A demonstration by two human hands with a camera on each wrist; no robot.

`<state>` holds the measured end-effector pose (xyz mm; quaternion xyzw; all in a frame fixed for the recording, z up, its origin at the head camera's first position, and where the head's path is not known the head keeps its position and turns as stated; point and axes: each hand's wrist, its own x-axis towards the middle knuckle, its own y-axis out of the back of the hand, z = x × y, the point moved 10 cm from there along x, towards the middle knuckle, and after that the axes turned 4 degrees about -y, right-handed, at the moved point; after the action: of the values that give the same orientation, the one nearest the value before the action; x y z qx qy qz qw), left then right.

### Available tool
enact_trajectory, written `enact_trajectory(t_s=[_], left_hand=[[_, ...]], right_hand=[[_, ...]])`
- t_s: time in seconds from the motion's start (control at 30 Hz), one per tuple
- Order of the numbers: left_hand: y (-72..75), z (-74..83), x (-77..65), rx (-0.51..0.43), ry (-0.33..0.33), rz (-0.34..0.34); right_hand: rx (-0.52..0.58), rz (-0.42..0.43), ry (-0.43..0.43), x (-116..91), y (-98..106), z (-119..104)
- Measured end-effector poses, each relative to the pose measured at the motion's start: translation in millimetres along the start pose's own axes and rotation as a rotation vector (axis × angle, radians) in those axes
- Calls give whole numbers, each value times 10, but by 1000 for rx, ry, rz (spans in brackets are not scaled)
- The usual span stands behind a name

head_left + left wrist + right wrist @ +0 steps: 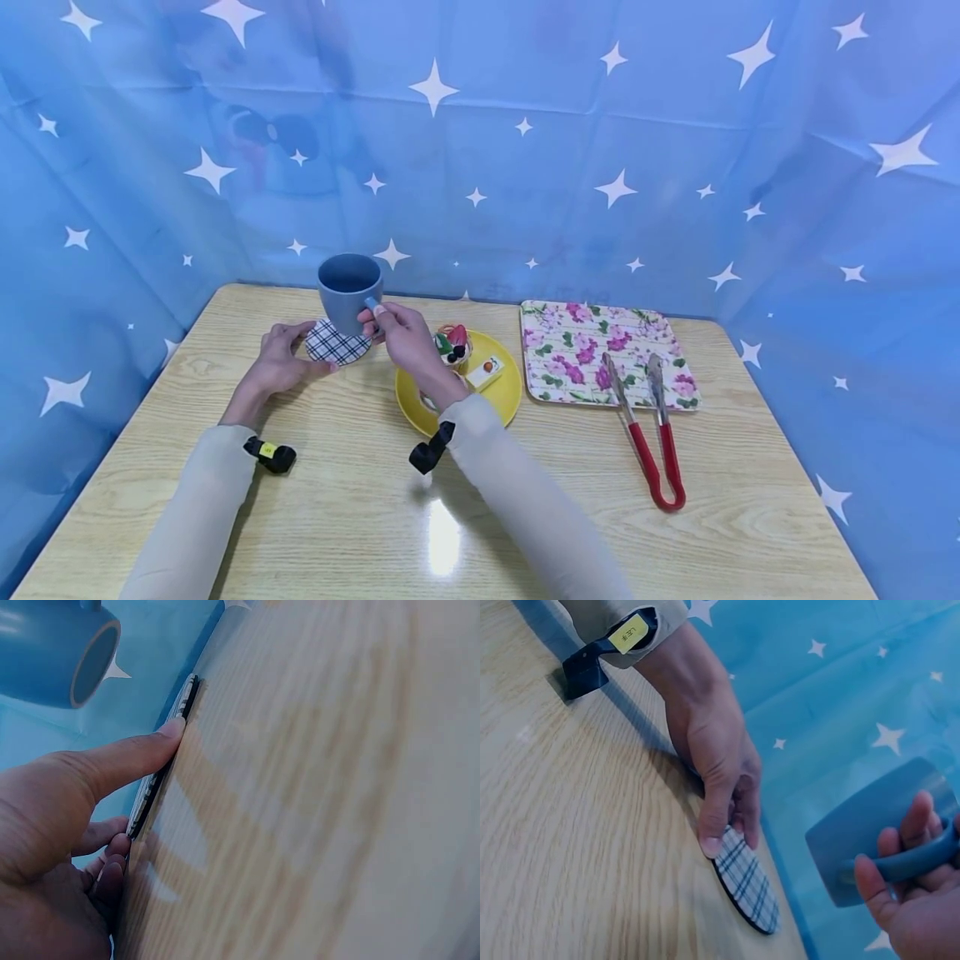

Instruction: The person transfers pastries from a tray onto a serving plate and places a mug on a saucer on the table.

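My right hand (408,337) grips the handle of a blue-grey mug (347,300), holding it raised in the air over the coaster. In the left wrist view the underside of the mug (45,652) hangs above the table surface. A round plaid coaster (337,346), white with dark lines and a black base, lies on the table at the left. The left hand (281,362) holds this coaster by its edge, thumb on the near side and fingers on the far side. The right wrist view shows the coaster (746,881) flat on the wood, between thumb and fingers.
Under the right forearm stands a yellow plate (510,387) with a fruit-topped tart (453,346) and a small cake slice (485,373). A floral tray (555,350) lies at the back right, with red-handled tongs (672,462) resting over its front edge. A blue star curtain (480,150) hangs behind.
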<state>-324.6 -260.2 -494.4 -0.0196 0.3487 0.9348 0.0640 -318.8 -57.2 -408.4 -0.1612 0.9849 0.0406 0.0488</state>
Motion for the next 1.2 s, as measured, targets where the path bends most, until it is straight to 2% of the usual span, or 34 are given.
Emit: enact_trajectory(t_s=[0.17, 0.37, 0.87, 1.2], left_hand=[[12, -5, -3, 7, -5, 8], [5, -16, 13, 15, -10, 10], [-3, -16, 9, 4, -14, 6], [7, -12, 10, 16, -14, 18]], right_hand=[[-4, 6, -30, 60, -80, 79], [-9, 0, -16, 103, -167, 143], [21, -14, -51, 161, -345, 372], [16, -25, -48, 170, -427, 417]])
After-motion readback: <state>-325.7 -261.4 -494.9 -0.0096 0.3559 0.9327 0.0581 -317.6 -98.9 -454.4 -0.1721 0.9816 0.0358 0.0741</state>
